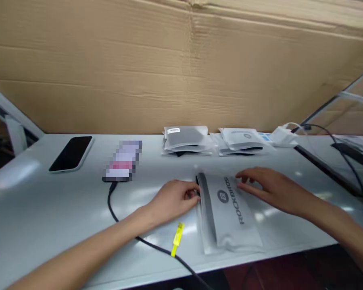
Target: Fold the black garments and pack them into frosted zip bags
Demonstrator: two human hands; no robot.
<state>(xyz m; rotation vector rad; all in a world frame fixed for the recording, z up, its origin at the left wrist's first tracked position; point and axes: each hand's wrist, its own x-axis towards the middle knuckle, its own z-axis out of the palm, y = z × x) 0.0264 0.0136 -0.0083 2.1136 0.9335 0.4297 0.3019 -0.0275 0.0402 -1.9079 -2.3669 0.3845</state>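
A frosted plastic pouch (230, 217) printed "ROCKBROS" lies flat near the table's front edge, with a dark grey strip showing through along its left side. At its upper left edge, my left hand (178, 201) is closed in a pinch on the pouch; the fingertips are partly hidden. My right hand (272, 189) reaches in from the other side, thumb and fingers apart, the tips at the pouch's upper right edge. Whether they press on the plastic I cannot tell.
Two stacks of similar pouches, the left stack (187, 139) and the right stack (242, 141), lie by the cardboard wall (139, 68). Left are a dark-screened phone (71, 154) and a lit phone (122, 161). A black cable (157, 246) with a yellow tag (177, 239) crosses under my left forearm. A white charger (282, 135) sits back right.
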